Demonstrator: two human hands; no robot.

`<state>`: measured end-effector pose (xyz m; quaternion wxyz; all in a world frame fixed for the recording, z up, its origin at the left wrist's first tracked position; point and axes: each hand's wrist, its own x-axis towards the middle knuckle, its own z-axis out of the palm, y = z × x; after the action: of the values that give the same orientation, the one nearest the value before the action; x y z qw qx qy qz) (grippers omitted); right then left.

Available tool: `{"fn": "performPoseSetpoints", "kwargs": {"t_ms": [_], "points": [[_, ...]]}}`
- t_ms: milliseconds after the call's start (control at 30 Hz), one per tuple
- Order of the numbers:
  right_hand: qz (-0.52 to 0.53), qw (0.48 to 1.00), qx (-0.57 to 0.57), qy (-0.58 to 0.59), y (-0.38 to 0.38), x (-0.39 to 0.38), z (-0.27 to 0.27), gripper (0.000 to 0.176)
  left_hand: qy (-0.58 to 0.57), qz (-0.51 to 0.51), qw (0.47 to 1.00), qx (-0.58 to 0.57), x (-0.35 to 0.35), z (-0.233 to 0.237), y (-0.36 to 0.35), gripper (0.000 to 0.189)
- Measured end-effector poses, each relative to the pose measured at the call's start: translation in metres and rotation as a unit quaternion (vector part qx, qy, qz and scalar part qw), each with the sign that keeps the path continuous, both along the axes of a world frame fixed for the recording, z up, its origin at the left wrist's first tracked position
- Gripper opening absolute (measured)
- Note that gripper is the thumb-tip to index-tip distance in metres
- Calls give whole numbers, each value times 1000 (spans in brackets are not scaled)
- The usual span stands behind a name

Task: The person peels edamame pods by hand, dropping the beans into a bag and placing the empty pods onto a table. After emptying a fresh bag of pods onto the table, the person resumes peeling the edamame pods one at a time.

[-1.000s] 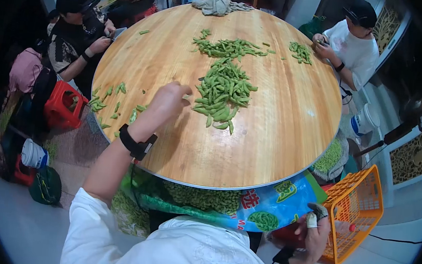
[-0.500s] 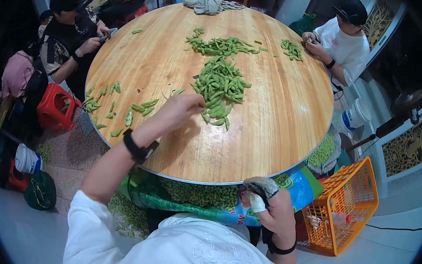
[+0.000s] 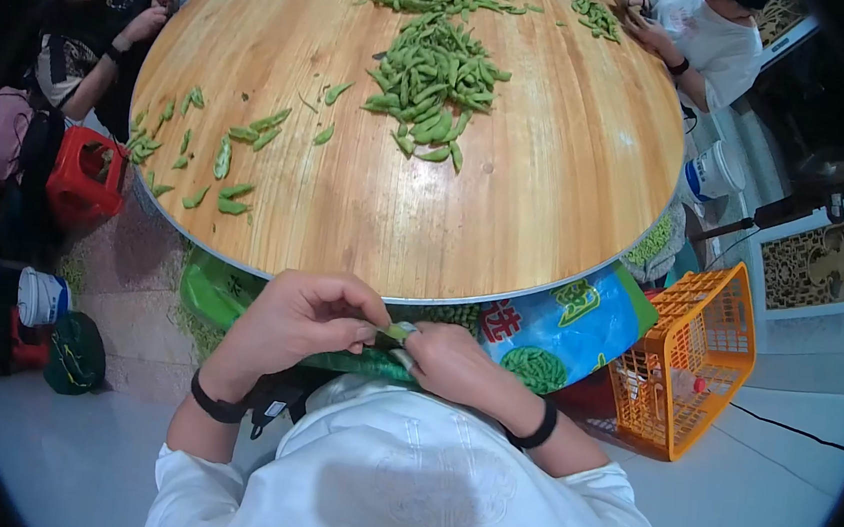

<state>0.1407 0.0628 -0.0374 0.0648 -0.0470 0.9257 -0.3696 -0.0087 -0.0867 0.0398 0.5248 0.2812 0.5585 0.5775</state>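
Observation:
Near my body, just below the table's front edge, my left hand [image 3: 308, 322] and my right hand [image 3: 463, 364] meet around a green soybean pod [image 3: 397, 332]. My left thumb and fingertips pinch one end of it. The curled fingers of my right hand close on the other end; part of the pod is hidden there. Beyond my hands, a heap of soybean pods [image 3: 433, 79] lies on the round wooden table [image 3: 568, 196]. A plastic bag [image 3: 577, 322] hangs under the table edge, with shelled beans [image 3: 453, 314] partly visible in it.
Loose pods [image 3: 243, 134] lie scattered on the table's left. One person [image 3: 707, 48] sits at the right, another person [image 3: 91, 34] at the left. An orange crate [image 3: 690, 357] stands right on the floor; a red stool [image 3: 86, 179] and white bucket [image 3: 43, 298] are left.
My left hand has come back from the heap to my body with a pod. My right hand has moved left to meet it. The view has tipped downward.

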Motion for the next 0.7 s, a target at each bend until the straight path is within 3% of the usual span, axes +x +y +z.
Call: {"fn": "performPoseSetpoints", "kwargs": {"t_ms": [67, 133, 200, 267, 333, 400, 433, 500, 633, 700], "points": [[14, 998, -32, -44, -5, -1, -5, 13, 28, 48, 998, -30, -1, 1, -8, 12], [101, 981, -148, -79, -16, 6, -3, 15, 21, 91, 995, -34, -3, -9, -17, 13], [126, 980, -124, -88, -19, 11, -8, 17, 14, 131, 991, -39, -2, -23, -21, 13], [7, 987, -131, -93, -22, 13, -4, 19, 40, 172, 984, -30, 2, -35, -19, 10], [1, 992, -90, -89, -14, 12, 19, 20, 41, 163, 985, -38, 4, -34, -19, 9], [-218, 952, -211, 32, -12, 10, 50, 21, 24, 146, 987, -55, 7, -31, -18, 8], [-216, 952, -213, 30, -10, 7, 59, 21, 0, 146, 988, -59, 10, -31, -17, 8], [-205, 924, -297, -125, -6, 7, 68, 20, 12, 127, 990, -60, 15, -30, -12, 6], [-138, 961, -225, -85, -3, 10, 55, 16, 5, 124, 992, -40, 25, -25, -2, 4], [-192, 927, -308, -99, -7, 8, 60, 13, -7, 134, 990, -30, 31, -26, 1, 6]]}}
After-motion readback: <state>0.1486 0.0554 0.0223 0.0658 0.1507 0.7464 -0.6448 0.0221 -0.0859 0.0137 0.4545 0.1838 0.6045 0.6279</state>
